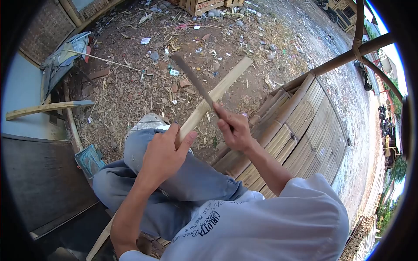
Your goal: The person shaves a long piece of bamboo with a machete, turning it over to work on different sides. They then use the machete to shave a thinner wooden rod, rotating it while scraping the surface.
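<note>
My left hand is closed around the near end of a pale, flat strip of wood or bamboo. The strip slants up and away to the right over the littered ground. A long knife with a dark blade is gripped in my right hand, which hides its handle. The blade points up and to the left, crossing over the strip near its middle. In this view the two overlap at the crossing, and the blade's edge is slightly blurred. My left hand rests close above my bent knee.
A slatted bamboo bench stands at my right. Shavings and litter cover the dirt ground. A wooden crate is at the far edge. On the left are a pale curved wood piece and a turquoise object.
</note>
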### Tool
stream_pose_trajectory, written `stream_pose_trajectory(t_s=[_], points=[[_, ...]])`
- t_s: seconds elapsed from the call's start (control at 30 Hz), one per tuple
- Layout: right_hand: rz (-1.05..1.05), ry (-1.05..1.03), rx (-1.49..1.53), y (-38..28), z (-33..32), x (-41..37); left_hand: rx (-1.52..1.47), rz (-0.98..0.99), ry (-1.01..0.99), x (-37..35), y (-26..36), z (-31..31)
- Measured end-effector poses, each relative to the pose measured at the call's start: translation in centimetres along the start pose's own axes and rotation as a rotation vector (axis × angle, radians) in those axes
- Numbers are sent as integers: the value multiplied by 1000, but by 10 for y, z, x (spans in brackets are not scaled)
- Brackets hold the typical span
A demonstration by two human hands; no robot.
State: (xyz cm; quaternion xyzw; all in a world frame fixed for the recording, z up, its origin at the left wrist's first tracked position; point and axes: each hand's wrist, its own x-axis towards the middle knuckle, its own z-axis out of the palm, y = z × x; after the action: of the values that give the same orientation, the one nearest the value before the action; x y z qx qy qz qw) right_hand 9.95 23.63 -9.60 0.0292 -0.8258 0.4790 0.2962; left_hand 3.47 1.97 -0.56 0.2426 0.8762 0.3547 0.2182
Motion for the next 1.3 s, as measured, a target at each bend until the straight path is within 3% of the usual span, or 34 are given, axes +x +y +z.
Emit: stream_pose_trajectory(t_s=[0.07,0.1,0.23,0.33,0.37,0.43,0.5,0.57,0.83,0.9,1.03,1.1,1.2,1.27,1.3], points=[[-198,-239,-247,-6,3,-2,-10,42,7,0,-2,0],[-211,-176,-232,1,2,1,-4,46,1,0,-3,1],[488,286,0,35,-29,42,46,36,38,-4,-5,2],[591,405,191,37,-46,54,59,57,42,-6,-5,3],[590,398,188,35,-43,50,53,50,42,-6,-6,3],[391,324,226,16,-30,27,45,53,38,-7,-7,4],[203,110,81,4,-14,1,50,68,35,-4,-5,3],[-183,-74,-69,-3,-4,-6,26,29,-3,-5,0,1],[-169,-90,-245,16,4,18,-82,-42,-42,5,-1,-6],[-83,86,-219,20,2,37,-108,-64,-38,8,-4,-7],[-176,83,-278,40,3,59,-120,-27,16,19,-6,-6],[-80,88,-320,41,1,71,-123,-42,23,23,-9,-7],[-93,108,-349,40,4,85,-196,5,48,28,-11,-5],[326,210,-369,37,-13,109,-208,-84,-14,26,-6,-11],[377,264,-380,60,-36,120,-205,-80,-10,18,-6,-9]])
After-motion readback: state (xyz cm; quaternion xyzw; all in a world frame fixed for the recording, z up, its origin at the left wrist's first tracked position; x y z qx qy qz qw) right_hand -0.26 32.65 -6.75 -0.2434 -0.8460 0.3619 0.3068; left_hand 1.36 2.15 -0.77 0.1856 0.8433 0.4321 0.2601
